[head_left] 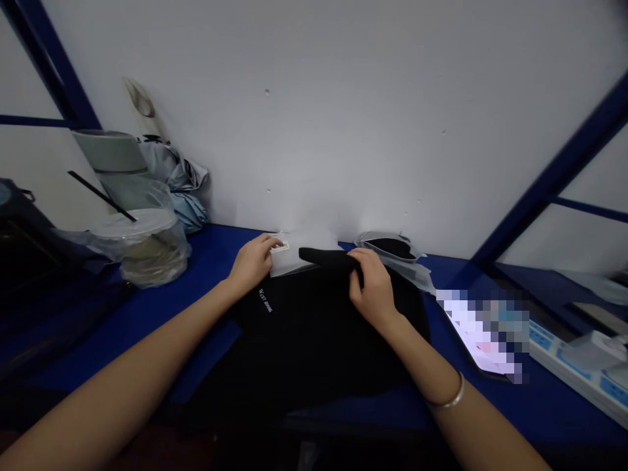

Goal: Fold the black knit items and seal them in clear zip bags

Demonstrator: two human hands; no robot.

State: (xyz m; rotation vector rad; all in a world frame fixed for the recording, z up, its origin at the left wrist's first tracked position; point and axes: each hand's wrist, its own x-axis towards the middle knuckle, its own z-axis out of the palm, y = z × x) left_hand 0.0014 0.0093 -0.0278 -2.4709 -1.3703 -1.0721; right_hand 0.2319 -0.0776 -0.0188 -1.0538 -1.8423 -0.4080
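Observation:
A black garment (318, 340) with small white lettering near its left edge lies spread on the blue table. My right hand (373, 284) is closed on a folded or rolled black piece (326, 257) at the garment's top edge. On the left, my left hand (252, 261) has its fingers curled at the edge of a translucent plastic bag (297, 252) with a small white label. The bag lies behind the garment, against the wall side. Another clear bag with something black inside (392, 247) sits behind my right hand.
A lidded plastic cup (152, 245) with a black straw stands at the left, before a grey-green container (110, 154) and a folded umbrella (189, 209). A lit phone (478, 337) and a white power strip (574, 360) lie at the right. A white wall (343, 118) rises behind.

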